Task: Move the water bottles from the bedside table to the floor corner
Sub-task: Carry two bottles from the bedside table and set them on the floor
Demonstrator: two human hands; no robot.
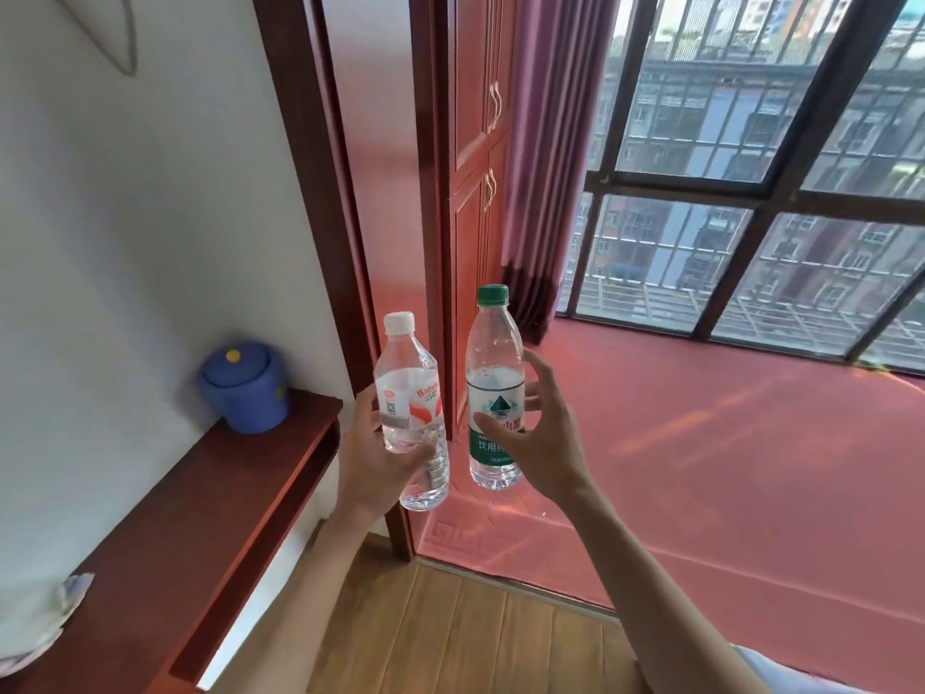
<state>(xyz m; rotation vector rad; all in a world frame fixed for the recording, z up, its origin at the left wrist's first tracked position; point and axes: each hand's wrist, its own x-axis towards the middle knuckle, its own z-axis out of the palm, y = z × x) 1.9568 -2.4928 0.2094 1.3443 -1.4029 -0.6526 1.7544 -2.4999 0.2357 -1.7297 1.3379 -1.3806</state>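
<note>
well, both water bottles were off the worktop [165, 553] and up in the air, one to each hand. the left hand [368, 463] had its fingers [421, 455] wrapped round the lower half of the white-capped bottle [411, 393], thumb across the front just under the red-and-white label, so the cap stood well above the fingers and the base poked out below them. the right hand [543, 443] held the green-capped bottle [493, 373] in a wider clasp: thumb pressed on the green label, the other fingers [539, 400] spread behind it, clamped on the bottle but less snugly. both bottles were upright and just apart, between the two sets of fingers, probably so that neither knocked the other and one trip would serve for both. left of the left fingers, a blue lidded pot [248, 388] sat on the worktop by the wall. below the fingers lay wooden flooring [450, 638]; beyond them a red carpeted floor [701, 468] ran to the window [751, 167]. by my reading the lifting was done and the carrying was in hand; the setting down was not yet done, and which corner was meant i could not tell.
</note>
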